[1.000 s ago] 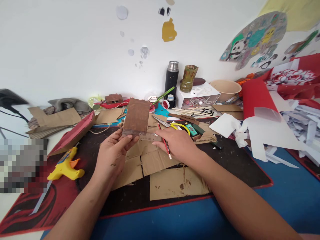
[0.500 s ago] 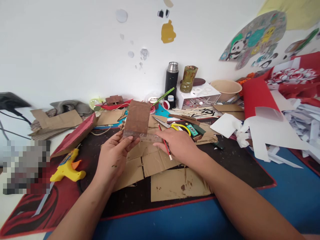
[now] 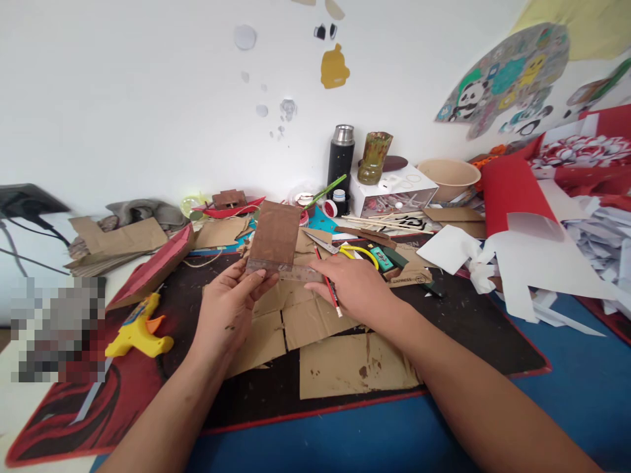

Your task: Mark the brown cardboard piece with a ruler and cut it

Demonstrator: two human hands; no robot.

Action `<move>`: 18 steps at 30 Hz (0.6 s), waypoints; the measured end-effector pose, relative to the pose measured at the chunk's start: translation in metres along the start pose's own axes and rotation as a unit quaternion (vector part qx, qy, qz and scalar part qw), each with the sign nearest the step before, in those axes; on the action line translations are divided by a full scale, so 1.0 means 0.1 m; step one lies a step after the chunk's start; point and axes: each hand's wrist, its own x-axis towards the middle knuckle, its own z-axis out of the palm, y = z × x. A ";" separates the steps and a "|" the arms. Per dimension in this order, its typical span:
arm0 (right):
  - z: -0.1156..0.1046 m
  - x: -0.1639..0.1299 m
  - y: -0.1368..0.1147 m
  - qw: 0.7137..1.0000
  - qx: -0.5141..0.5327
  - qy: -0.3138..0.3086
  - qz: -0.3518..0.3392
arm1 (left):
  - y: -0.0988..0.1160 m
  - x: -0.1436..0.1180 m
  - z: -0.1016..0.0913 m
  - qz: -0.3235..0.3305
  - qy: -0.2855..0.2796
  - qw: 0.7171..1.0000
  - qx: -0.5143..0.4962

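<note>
My left hand (image 3: 231,309) holds a brown painted cardboard piece (image 3: 275,233) by its lower edge, lifted above the dark mat (image 3: 468,322). A clear ruler (image 3: 290,270) lies across the bottom of that piece, pinched by both hands. My right hand (image 3: 352,286) grips the ruler's right end and also holds a red pencil (image 3: 329,289) between its fingers. Flat cardboard scraps (image 3: 355,364) lie on the mat under the hands.
A yellow glue gun (image 3: 138,328) lies at the left. Scissors (image 3: 320,241), a black flask (image 3: 341,157), a white box (image 3: 397,190) and a bowl (image 3: 448,176) stand behind. White paper cuttings (image 3: 537,263) and red sheets (image 3: 507,190) pile at the right.
Both hands and the cardboard piece stay nearly in place; the view has shifted slightly, so everything sits a little lower and to the right.
</note>
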 end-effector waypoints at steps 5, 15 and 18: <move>0.01 -0.01 0.00 1.000 -0.002 0.003 -0.001 | -0.01 0.00 -0.02 0.007 -0.013 1.000 0.017; -0.01 0.00 0.00 1.000 0.002 -0.008 0.001 | -0.02 -0.01 -0.01 0.004 -0.012 1.000 0.017; -0.01 0.00 0.00 1.000 -0.001 -0.007 -0.001 | -0.03 -0.01 -0.01 0.003 -0.011 1.000 0.015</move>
